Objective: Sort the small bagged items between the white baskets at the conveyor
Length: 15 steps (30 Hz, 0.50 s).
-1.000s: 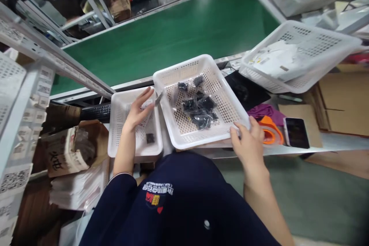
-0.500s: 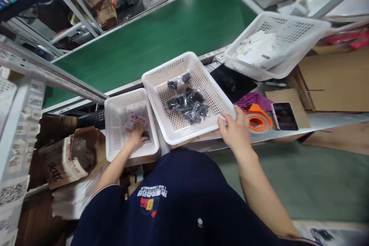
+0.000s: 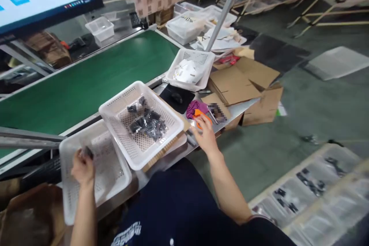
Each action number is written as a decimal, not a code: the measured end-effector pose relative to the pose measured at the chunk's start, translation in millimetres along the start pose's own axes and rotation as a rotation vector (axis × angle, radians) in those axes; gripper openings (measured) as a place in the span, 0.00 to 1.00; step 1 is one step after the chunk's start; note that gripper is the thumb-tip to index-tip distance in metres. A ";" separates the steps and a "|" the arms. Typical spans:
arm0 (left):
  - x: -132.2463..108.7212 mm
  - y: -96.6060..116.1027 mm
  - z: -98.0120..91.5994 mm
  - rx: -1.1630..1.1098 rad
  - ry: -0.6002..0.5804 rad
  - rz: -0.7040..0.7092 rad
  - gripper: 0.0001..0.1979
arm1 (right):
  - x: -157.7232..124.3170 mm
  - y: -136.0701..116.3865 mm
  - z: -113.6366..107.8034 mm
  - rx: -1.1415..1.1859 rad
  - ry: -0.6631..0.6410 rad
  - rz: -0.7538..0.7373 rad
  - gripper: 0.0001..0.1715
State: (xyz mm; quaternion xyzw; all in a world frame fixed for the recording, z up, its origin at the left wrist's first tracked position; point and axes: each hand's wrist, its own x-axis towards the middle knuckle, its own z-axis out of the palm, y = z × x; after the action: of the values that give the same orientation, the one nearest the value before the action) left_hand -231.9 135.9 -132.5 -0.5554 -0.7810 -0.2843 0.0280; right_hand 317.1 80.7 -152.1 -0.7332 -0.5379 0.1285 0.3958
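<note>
My left hand (image 3: 83, 169) is raised over the left white basket (image 3: 68, 207), its fingers closed round a small dark item (image 3: 88, 152) that looks wrapped in clear plastic; blur hides its exact kind. Overlapping that basket's right side is a larger white basket (image 3: 170, 138), tilted, with several black parts in clear bags (image 3: 148, 125) inside. My right hand (image 3: 205, 136) is off to the right of the larger basket, fingers spread and partly over an orange ring-shaped item (image 3: 198, 113). Whether the fingertips touch it I cannot tell.
Beyond the baskets runs a green conveyor belt (image 3: 121, 61). A purple cloth (image 3: 196, 107), a black mouse pad (image 3: 168, 97) and a white basket of papers (image 3: 173, 78) lie to the right. A monitor (image 3: 52, 0) hangs at upper left; a cardboard box (image 3: 236, 84) stands at right.
My left hand has lifted from the left basket's bottom with the small dark item. My right hand has left the larger basket's rim for the orange item. The view has swung right.
</note>
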 end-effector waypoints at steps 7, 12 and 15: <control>-26.6 179.8 -8.6 -0.321 0.135 0.430 0.18 | 59.7 106.5 -53.3 -0.076 0.029 0.086 0.34; -66.4 249.1 21.7 -0.274 -0.424 0.361 0.24 | 105.0 182.0 -115.1 -0.227 0.010 0.190 0.32; -105.2 246.4 18.8 -0.387 -0.241 0.202 0.20 | 113.8 221.8 -143.1 -0.312 -0.052 0.235 0.29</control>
State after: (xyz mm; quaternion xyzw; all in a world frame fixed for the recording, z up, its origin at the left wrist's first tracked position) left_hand 31.0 109.7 -84.3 -0.6556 -0.6501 -0.3559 -0.1441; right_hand 601.5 94.7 -190.9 -0.8398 -0.4719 0.1078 0.2459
